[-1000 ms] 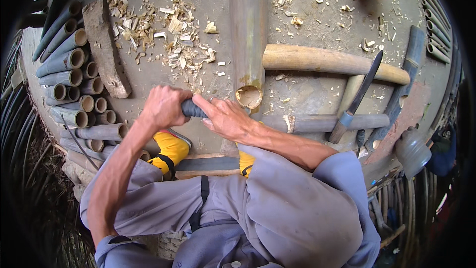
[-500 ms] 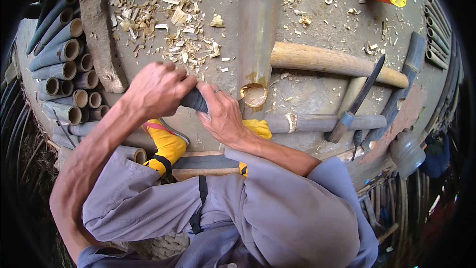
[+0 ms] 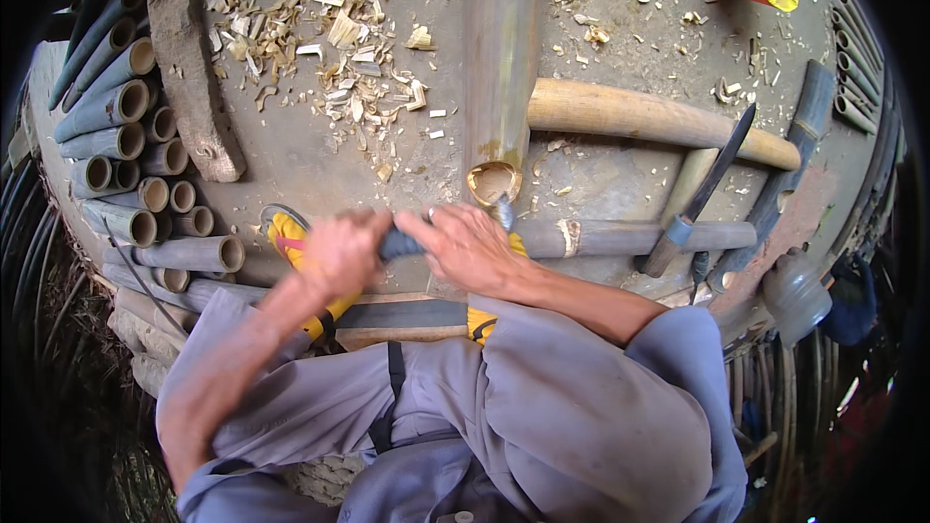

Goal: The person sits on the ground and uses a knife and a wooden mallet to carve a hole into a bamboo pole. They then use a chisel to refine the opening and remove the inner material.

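Observation:
Both my hands are on a tool with a dark grey wrapped handle [image 3: 399, 244]. My left hand [image 3: 341, 250], smeared by motion, is closed round the handle's left end. My right hand [image 3: 475, 247] grips it further right, fingers bent over it. Beyond the right hand a small metal tip [image 3: 505, 213] shows at the lower edge of a thick bamboo pole's [image 3: 501, 58] open end. Pale, freshly cut bamboo rings that opening. Most of the blade is hidden behind my right hand, so its exact kind cannot be told.
The pole lies by a bamboo frame [image 3: 639, 116]. A long knife [image 3: 712, 174] leans on the frame's near bar [image 3: 630, 238]. Cut bamboo tubes [image 3: 116, 107] and a rough block [image 3: 197, 77] lie left. Shavings [image 3: 358, 68] litter the ground; a plastic jug [image 3: 796, 295] stands right.
My left hand has dropped toward me and slightly right, levelling the handle. My right hand has shifted right, and the metal tip now shows at the pole's opening.

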Demonstrator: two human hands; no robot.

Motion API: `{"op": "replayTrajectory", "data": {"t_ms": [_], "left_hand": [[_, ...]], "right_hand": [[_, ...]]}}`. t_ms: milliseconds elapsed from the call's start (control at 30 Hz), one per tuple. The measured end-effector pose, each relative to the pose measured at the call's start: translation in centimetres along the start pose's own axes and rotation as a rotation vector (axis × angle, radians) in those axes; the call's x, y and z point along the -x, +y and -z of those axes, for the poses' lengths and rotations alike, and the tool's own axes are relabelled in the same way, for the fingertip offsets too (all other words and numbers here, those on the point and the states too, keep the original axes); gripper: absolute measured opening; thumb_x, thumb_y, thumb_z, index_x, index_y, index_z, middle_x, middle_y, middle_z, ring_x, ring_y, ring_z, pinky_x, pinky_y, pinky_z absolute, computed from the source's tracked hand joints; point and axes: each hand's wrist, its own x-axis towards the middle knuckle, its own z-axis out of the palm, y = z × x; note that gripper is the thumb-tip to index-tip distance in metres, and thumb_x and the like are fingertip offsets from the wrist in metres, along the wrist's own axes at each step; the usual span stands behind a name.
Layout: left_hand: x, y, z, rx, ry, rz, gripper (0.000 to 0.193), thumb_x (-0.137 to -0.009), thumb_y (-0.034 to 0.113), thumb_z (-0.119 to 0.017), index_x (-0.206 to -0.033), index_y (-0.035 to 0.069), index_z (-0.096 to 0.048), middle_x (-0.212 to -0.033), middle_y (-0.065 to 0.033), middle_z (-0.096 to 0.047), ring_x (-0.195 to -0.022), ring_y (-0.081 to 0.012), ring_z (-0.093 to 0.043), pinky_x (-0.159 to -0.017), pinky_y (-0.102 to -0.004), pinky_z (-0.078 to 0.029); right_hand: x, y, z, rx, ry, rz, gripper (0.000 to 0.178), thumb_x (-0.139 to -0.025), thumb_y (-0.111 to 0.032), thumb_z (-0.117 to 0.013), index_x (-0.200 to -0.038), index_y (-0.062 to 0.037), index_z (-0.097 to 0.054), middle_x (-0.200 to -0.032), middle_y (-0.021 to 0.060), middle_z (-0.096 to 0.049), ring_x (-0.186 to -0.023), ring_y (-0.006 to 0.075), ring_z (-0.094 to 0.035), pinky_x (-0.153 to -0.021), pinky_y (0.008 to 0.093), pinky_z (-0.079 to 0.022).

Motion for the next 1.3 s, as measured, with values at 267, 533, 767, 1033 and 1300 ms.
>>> {"op": "replayTrajectory", "data": {"t_ms": [267,533,767,1033,1300], "left_hand": [[-1.9,-0.2,4.9,-0.14,-0.02,-0.006,0.025,-0.06,0.017,-0.07,-0.081,0.008,-0.061,-0.071,-0.0121,-0.064,-0.066,-0.0332,-0.065,-0.06,-0.0435,-0.053],[2.8,11.3,-9.9,0.799,0.239,0.559,0.036,-0.066,0.02,-0.075,-0.093,-0.001,-0.063,-0.077,-0.0219,-0.067,-0.071,-0.0344,-0.068,-0.068,-0.0407,-0.054],[1.6,3.2,-6.0,0.475,0.29,0.436,0.033,-0.062,0.019,-0.074,-0.091,0.006,-0.065,-0.076,-0.0194,-0.067,-0.07,-0.0347,-0.067,-0.064,-0.0446,-0.053],[-2.8,0.4,6.9,-0.179,0.098,0.015,0.027,-0.058,0.012,-0.069,-0.082,0.007,-0.058,-0.074,-0.0129,-0.063,-0.068,-0.036,-0.063,-0.061,-0.045,-0.051],[-12.0,8.1,15.2,-0.705,-0.159,-0.395,0.016,-0.054,0.011,-0.067,-0.069,0.009,-0.062,-0.063,-0.0091,-0.062,-0.06,-0.0283,-0.064,-0.053,-0.0395,-0.049]], "right_hand": [[-1.6,0.1,0.2,-0.18,0.025,0.001,0.045,-0.073,-0.004,-0.062,-0.114,-0.0057,-0.044,-0.082,0.0203,-0.059,-0.076,0.041,-0.062,-0.065,0.0507,-0.05],[1.9,0.9,3.2,0.359,-0.642,0.301,0.013,-0.074,-0.016,-0.063,-0.085,-0.0114,-0.069,-0.07,0.0084,-0.068,-0.07,0.0265,-0.069,-0.058,0.0401,-0.053],[-3.7,0.3,2.2,0.292,-0.459,0.189,0.019,-0.075,-0.013,-0.061,-0.093,-0.0099,-0.065,-0.074,0.0088,-0.068,-0.07,0.0261,-0.068,-0.058,0.0414,-0.052],[-2.9,0.0,2.4,0.075,0.259,0.007,0.031,-0.074,-0.008,-0.059,-0.105,-0.0077,-0.053,-0.084,0.015,-0.062,-0.079,0.0336,-0.063,-0.073,0.0447,-0.05],[-1.9,1.0,4.0,-0.36,0.768,-0.197,0.034,-0.071,-0.002,-0.061,-0.103,-0.0063,-0.05,-0.074,0.0218,-0.059,-0.073,0.0411,-0.062,-0.063,0.0495,-0.05]]}}
